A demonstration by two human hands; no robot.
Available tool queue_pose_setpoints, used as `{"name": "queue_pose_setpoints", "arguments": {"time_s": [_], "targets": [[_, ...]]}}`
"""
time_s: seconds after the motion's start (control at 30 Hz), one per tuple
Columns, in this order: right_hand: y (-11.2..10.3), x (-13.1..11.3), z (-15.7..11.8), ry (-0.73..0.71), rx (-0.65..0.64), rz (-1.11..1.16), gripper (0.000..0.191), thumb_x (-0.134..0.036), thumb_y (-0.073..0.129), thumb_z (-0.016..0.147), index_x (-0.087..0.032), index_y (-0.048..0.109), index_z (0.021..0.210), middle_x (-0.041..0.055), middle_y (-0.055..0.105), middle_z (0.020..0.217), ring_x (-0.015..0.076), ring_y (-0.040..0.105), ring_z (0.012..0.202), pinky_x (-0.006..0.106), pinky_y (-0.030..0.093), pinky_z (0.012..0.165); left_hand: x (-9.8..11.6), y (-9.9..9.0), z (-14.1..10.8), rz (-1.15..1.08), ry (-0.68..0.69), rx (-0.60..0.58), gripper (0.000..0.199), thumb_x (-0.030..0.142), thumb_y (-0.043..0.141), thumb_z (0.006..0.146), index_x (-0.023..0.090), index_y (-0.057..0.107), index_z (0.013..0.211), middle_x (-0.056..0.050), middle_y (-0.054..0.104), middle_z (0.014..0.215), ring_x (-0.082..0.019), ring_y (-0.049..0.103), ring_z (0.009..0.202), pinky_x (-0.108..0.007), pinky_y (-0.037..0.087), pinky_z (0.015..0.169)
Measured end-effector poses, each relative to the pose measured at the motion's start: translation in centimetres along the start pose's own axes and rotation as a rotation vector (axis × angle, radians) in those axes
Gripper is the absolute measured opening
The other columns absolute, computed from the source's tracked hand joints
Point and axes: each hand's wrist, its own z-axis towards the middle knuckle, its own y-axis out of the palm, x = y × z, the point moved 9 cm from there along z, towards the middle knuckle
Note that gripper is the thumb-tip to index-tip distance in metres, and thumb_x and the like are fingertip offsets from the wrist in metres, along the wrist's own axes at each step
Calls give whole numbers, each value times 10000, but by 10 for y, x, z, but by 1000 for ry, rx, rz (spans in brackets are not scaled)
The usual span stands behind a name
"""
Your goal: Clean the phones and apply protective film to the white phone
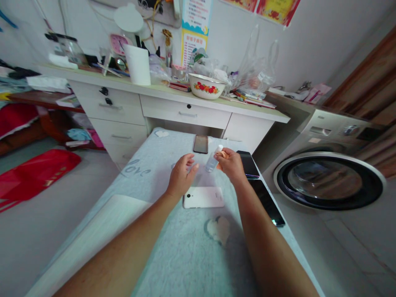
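My right hand (229, 163) is closed around the upper part of a small clear bottle (211, 163) with a white cap, tilted over the cloth. To its left, my left hand (182, 175) has its fingers apart and slightly curled, with nothing in them. Just below both hands a white phone (204, 197) lies back side up, its camera at the left end. Beyond the hands lies a dark-framed phone (201, 144). Two dark devices, a phone (247, 164) and a larger black one (266, 201), rest along the right edge, by my right forearm.
A pale blue cloth (173, 255) with hearts covers the table. White drawers (185, 115) stand behind it, bearing a flowered enamel bowl (206, 86), a white cylinder (137, 65) and plastic bags (256, 68). A washing machine (331, 181) is at right; a red bag (37, 177) lies on the floor at left.
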Motion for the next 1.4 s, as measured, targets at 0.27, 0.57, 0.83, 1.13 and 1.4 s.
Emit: {"name": "queue_pose_setpoints", "arguments": {"time_s": [0.27,0.57,0.83,1.13,1.4], "targets": [[-34,31,38,53,209,-137,298,-407,581,685,-167,671,836,0,625,709,141,531,644,225,396,575,-58,-1,1,-101,-286,84,241,285,493,829,195,557,1043,-25,641,852,-158,616,744,-290,491,723],[-28,36,68,22,191,-187,291,-409,591,678,-156,662,802,-3,594,664,130,499,621,225,383,562,-58,4,-2,-84,-304,33,211,250,505,811,196,568,1005,-12,643,814,-145,610,711,-272,480,691],[-19,47,72,48,183,-184,269,-388,602,676,-157,668,797,-11,592,658,129,510,621,228,396,581,-53,3,-1,-57,-305,22,204,225,509,800,190,577,989,-14,644,812,-139,606,696,-266,480,675],[-42,43,38,106,275,27,424,-404,703,600,-164,628,941,19,640,825,148,565,694,262,451,613,-55,5,-2,-44,-290,10,212,221,504,804,185,573,1002,-22,647,837,-140,610,708,-268,483,680],[-9,31,-58,472,19,524,253,-298,642,582,-200,498,765,-7,606,718,154,608,668,223,419,519,-55,10,-3,17,-263,-32,228,211,498,796,192,577,1009,-23,654,839,-140,614,706,-259,474,665]]}}
